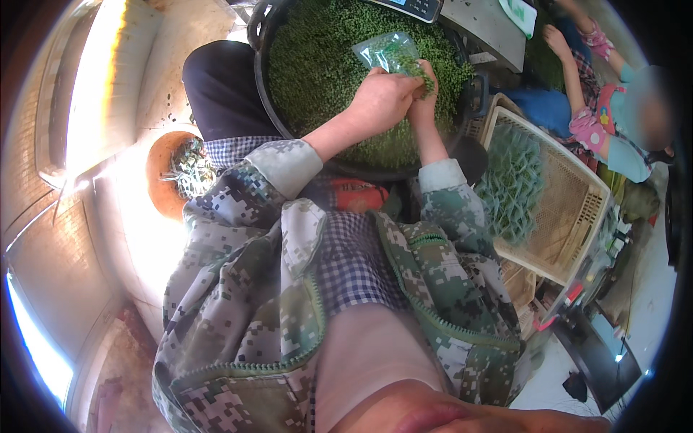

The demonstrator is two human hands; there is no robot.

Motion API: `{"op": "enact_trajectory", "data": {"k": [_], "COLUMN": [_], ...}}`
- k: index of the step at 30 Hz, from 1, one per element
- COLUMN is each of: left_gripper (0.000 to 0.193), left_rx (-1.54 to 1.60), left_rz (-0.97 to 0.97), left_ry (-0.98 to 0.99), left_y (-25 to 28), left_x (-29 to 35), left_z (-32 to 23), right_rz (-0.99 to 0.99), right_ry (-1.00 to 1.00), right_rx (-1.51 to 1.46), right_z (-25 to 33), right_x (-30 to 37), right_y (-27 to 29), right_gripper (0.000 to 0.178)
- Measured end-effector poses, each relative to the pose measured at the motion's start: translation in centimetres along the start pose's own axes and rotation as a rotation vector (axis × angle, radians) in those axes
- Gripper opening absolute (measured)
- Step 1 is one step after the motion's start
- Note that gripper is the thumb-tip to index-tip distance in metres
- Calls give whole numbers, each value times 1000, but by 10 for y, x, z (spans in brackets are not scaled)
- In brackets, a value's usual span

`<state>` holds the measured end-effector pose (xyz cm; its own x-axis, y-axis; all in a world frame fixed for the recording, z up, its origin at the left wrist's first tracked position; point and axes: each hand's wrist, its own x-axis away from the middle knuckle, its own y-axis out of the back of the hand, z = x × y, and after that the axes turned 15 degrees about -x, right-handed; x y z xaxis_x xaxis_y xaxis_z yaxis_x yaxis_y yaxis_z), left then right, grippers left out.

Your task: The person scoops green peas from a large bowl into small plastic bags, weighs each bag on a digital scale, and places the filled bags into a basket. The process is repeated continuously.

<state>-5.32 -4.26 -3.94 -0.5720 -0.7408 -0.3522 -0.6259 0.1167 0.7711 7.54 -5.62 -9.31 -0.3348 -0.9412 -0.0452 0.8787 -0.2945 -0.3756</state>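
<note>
Both hands meet over a large black tub (266,94) heaped with small green berries that look like green peppercorns (317,65). My left hand (382,99) is closed on the near end of a clear plastic bag (386,50), which has some green berries inside. My right hand (424,92) touches the left at the bag's near end, its fingers closed around a small clump of the green berries. The fingertips of both hands are partly hidden by each other and by the berries.
A digital scale (415,9) stands at the tub's far edge, beside a grey table (491,32). On the right, a beige plastic crate (577,195) holds several filled green packets (512,180). Another person (577,123) sits beyond it. An orange-brown bucket (162,177) with scraps stands left.
</note>
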Motion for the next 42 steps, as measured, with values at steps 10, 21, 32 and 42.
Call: {"op": "enact_trajectory", "data": {"k": [10, 21, 32, 42], "left_gripper": [32, 24, 29, 9], "left_rx": [407, 296, -209, -438], "left_rz": [180, 92, -94, 914], "left_ry": [448, 291, -5, -138], "left_y": [19, 67, 72, 90], "left_x": [-23, -101, -162, 41], "left_z": [41, 52, 90, 106], "right_rz": [89, -267, -271, -178], "right_ry": [-121, -31, -327, -285], "right_rx": [-5, -391, -205, -52], "right_z": [80, 84, 25, 20], "right_x": [3, 12, 37, 41], "right_y": [-31, 21, 31, 34], "right_gripper": [32, 16, 17, 18]}}
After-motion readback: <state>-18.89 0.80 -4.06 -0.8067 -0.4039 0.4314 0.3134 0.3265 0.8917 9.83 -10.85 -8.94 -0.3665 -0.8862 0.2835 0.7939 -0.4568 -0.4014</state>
